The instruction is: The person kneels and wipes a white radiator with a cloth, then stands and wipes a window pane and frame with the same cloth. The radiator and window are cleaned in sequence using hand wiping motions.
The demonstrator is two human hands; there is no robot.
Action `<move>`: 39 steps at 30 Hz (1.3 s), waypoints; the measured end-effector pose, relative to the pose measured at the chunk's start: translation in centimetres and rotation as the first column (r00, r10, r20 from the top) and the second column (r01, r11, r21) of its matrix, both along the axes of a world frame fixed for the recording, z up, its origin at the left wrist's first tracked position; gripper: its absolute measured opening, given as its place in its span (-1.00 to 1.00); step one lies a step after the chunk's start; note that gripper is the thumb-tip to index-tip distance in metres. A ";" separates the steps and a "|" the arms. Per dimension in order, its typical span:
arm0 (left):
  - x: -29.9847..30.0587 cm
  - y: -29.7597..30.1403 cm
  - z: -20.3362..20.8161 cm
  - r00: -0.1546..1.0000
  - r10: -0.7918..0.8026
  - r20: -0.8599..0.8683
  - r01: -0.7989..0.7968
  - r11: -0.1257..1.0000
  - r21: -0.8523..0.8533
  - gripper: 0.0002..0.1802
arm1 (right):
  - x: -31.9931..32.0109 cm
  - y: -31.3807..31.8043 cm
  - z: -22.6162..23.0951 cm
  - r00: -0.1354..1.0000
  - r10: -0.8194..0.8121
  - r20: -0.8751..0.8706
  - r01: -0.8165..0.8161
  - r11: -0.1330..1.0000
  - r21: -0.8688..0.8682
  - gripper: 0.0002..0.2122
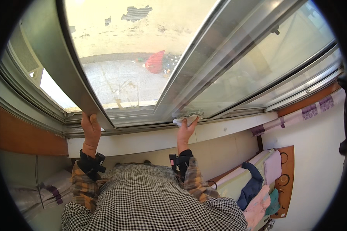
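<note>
A metal-framed sliding window (115, 122) spans the view ahead of me. My left hand (91, 129) grips the lower part of its left upright; the fingers are partly hidden behind the metal. Farther right, my right hand (186, 134) is closed on a crumpled white cloth (183, 121). The cloth lies against the lower window track, beside the middle uprights where the panes overlap. Part of the cloth is covered by my thumb and fingers. Each wrist wears a black band with a small dark box on it.
Below the window runs a white sill (227, 129). Behind at right stands a bed with a wooden headboard (287, 173), dark blue clothing (251, 184) and a pink cloth (258, 206). Gathered curtains (314, 109) hang at both sides. A red bag (155, 62) sits outside, beyond the glass.
</note>
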State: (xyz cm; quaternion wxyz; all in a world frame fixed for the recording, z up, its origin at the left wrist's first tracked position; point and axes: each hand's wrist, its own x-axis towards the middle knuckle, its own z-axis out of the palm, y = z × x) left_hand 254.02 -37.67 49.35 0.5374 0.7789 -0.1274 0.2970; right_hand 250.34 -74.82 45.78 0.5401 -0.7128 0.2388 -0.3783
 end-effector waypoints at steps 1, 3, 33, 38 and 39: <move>-0.1 -0.2 -0.2 1.000 0.027 -0.001 -0.027 1.000 -0.011 -0.53 | 0.0 -1.5 0.8 0.997 -0.010 -0.073 0.022 0.985 0.172 -0.31; -0.4 -0.6 -0.9 0.995 0.086 -0.058 -0.089 0.995 -0.042 -0.50 | 0.2 -4.6 4.6 0.993 0.017 0.119 -0.028 0.995 0.093 -0.33; 0.4 -2.8 -3.1 0.939 0.344 -0.008 -0.341 0.929 -0.144 -0.36 | -1.5 -23.8 0.6 0.971 -0.179 0.157 0.178 0.984 0.018 -0.27; 0.4 -2.9 -3.0 0.935 0.351 0.048 -0.340 0.928 -0.155 -0.40 | -0.1 -28.6 4.1 0.996 0.092 0.001 -0.089 0.952 0.292 -0.24; 0.4 -2.8 -3.0 0.938 0.346 0.025 -0.340 0.930 -0.136 -0.40 | 0.0 -28.7 4.5 0.995 0.095 -0.013 -0.087 0.955 0.284 -0.24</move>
